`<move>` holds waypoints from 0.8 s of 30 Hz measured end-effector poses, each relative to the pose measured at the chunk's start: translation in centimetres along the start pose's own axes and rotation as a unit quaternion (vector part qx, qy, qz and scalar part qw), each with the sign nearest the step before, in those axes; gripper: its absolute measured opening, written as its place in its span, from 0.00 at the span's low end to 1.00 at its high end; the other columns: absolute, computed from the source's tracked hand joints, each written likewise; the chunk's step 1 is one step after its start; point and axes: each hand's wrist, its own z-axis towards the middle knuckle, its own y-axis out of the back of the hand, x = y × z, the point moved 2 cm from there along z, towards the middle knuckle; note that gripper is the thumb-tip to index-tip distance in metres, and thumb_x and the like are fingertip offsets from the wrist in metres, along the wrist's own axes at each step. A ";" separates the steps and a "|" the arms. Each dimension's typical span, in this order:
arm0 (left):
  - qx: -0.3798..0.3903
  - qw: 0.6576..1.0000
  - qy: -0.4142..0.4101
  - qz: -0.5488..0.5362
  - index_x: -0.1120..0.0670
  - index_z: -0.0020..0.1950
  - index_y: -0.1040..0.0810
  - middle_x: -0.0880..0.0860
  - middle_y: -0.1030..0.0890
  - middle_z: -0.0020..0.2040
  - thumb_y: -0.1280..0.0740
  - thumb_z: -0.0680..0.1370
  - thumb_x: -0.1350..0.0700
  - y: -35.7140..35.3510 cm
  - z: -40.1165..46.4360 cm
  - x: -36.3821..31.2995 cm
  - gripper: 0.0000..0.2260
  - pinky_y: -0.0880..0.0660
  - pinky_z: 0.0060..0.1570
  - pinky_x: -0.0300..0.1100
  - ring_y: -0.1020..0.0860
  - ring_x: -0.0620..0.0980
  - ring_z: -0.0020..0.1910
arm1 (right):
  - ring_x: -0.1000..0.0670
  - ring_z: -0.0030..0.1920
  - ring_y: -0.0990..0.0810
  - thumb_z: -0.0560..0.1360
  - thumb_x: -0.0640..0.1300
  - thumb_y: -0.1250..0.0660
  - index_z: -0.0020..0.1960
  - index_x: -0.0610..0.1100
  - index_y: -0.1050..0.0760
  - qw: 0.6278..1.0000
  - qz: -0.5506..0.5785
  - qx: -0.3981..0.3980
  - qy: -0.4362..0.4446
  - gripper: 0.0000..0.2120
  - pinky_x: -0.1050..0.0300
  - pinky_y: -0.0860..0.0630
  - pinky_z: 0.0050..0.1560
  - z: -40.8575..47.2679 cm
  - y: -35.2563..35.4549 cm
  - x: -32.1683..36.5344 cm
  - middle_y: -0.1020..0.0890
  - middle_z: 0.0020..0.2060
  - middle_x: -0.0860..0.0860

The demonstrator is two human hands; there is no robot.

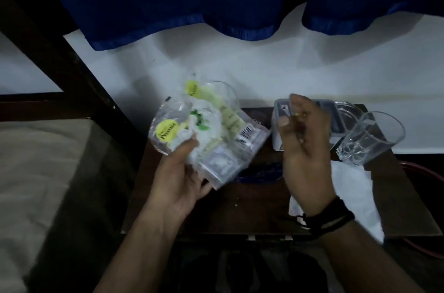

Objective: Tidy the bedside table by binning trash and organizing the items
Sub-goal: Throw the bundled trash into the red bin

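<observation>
My left hand (180, 180) grips a clear plastic wrapper (204, 129) with yellow round stickers and a barcode, stuffed with crumpled white tissue, held above the left part of the dark wooden bedside table (240, 216). My right hand (305, 148) hovers over the table's middle, fingers curled around something small and yellow; I cannot make out what it is. A blue crinkled wrapper (259, 174) lies on the table between my hands. A white tissue or cloth (350, 187) lies on the right part, partly under my right wrist.
A clear drinking glass (370, 139) stands at the table's right. Behind my right hand sits a grey-white compartment box (278, 122). A bed with a beige sheet (36, 172) and dark frame lies left. Blue curtains (192, 4) hang above a white wall.
</observation>
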 end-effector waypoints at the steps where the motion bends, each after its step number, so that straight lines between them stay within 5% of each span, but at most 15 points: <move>1: -0.013 1.000 0.011 -0.011 0.46 0.60 0.21 0.47 0.12 0.48 0.32 0.74 0.50 0.4 0.1 -0.3 0.14 0.21 0.38 0.47 0.13 0.47 0.39 | 0.51 0.61 0.24 0.78 0.44 0.36 0.68 0.54 0.31 0.998 0.033 0.012 -0.049 0.20 0.43 0.26 0.66 0.2 0.0 -0.7 0.29 0.64 0.47; 4: -0.047 0.998 0.030 -0.025 0.45 0.49 0.23 0.41 0.15 0.37 0.36 0.78 0.49 0.6 0.1 -0.4 0.03 0.31 0.43 0.47 0.17 0.39 0.30 | 0.54 0.62 0.24 0.73 0.39 0.25 0.73 0.58 0.37 0.981 0.027 0.144 -0.126 0.35 0.47 0.24 0.66 -0.4 -0.6 -1.7 0.31 0.69 0.49; 8: -0.026 0.997 0.072 0.017 0.45 0.52 0.22 0.42 0.14 0.39 0.37 0.78 0.49 -0.8 -0.4 1.6 0.06 0.29 0.46 0.48 0.17 0.40 0.30 | 0.63 0.72 0.31 0.62 0.42 0.16 0.81 0.56 0.50 0.942 0.111 0.275 -0.159 0.59 0.65 0.29 0.69 -2.2 -2.3 -1.1 0.37 0.77 0.56; 11: 0.026 0.993 0.059 0.102 0.45 0.51 0.20 0.43 0.13 0.42 0.38 0.78 0.53 -2.0 -1.2 2.9 0.07 0.31 0.59 0.54 0.15 0.42 0.34 | 0.65 0.69 0.27 0.64 0.36 0.21 0.77 0.58 0.46 0.931 0.218 0.254 -0.147 0.52 0.67 0.25 0.61 -2.1 -2.7 0.0 0.30 0.70 0.66; 14: 0.074 0.973 -0.036 0.218 0.41 0.59 0.22 0.45 0.13 0.51 0.39 0.81 0.52 -3.0 -2.2 3.0 0.10 0.33 0.51 0.49 0.13 0.47 0.45 | 0.51 0.68 0.22 0.70 0.37 0.25 0.79 0.55 0.42 0.930 0.252 0.216 -0.160 0.44 0.55 0.21 0.61 -1.6 -2.4 0.0 0.24 0.70 0.53; 19: 0.112 0.946 -0.094 0.288 0.50 0.60 0.20 0.54 0.12 0.47 0.39 0.82 0.58 -3.1 -2.4 2.9 0.11 0.24 0.28 0.32 0.13 0.49 0.42 | 0.40 0.61 0.17 0.79 0.32 0.34 0.70 0.45 0.26 0.934 0.248 0.159 -0.204 0.21 0.40 0.19 0.58 -1.6 -2.5 -1.1 0.16 0.61 0.43; 21: 0.117 0.941 -0.128 0.290 0.48 0.61 0.21 0.56 0.14 0.54 0.35 0.81 0.56 -2.7 -1.9 3.0 0.10 0.23 0.32 0.29 0.14 0.52 0.49 | 0.38 0.57 0.16 0.78 0.28 0.37 0.65 0.38 0.22 0.910 0.300 0.130 -0.254 0.17 0.41 0.19 0.58 -1.4 -2.4 -1.3 0.15 0.57 0.40; 22: 0.116 0.919 -0.198 0.321 0.46 0.65 0.22 0.55 0.17 0.60 0.32 0.80 0.53 -2.2 -1.5 3.0 0.14 0.20 0.41 0.32 0.16 0.53 0.56 | 0.40 0.53 0.14 0.77 0.27 0.38 0.61 0.35 0.21 0.903 0.313 0.110 -0.274 0.16 0.43 0.18 0.55 -1.2 -2.2 -1.4 0.14 0.54 0.40; 24: 0.120 0.795 -0.385 0.454 0.45 0.75 0.32 0.50 0.26 0.70 0.28 0.75 0.47 -1.5 -0.9 2.8 0.29 0.24 0.62 0.39 0.25 0.49 0.69 | 0.45 0.43 0.14 0.75 0.26 0.40 0.53 0.36 0.18 0.895 0.321 0.089 -0.296 0.15 0.47 0.17 0.48 -1.1 -1.8 -1.6 0.14 0.44 0.42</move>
